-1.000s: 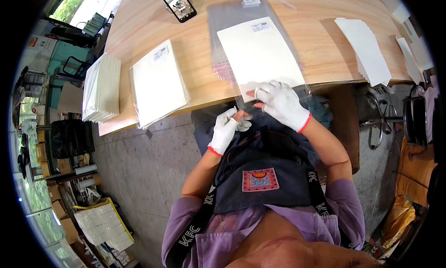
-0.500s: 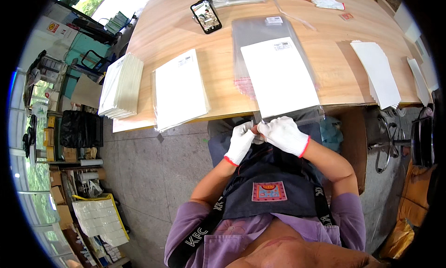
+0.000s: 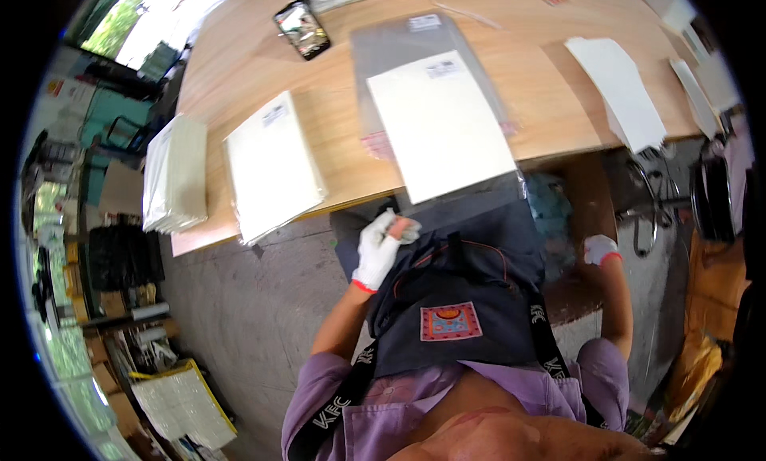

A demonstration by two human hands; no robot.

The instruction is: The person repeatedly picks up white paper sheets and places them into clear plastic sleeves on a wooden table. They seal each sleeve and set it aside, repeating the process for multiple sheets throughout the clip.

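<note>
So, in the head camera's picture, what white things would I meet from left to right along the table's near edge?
Tall stack → lower stack → labelled sheet → fanned sheets → narrow piece.

White gloves with red cuffs cover the left hand and right hand. Beyond the left hand, a creamy-white sheet overlaps greyish, pink-edged clear sleeves. Bodyward of both, a navy apron bears a pink-bordered, blue-and-red patch.
</note>
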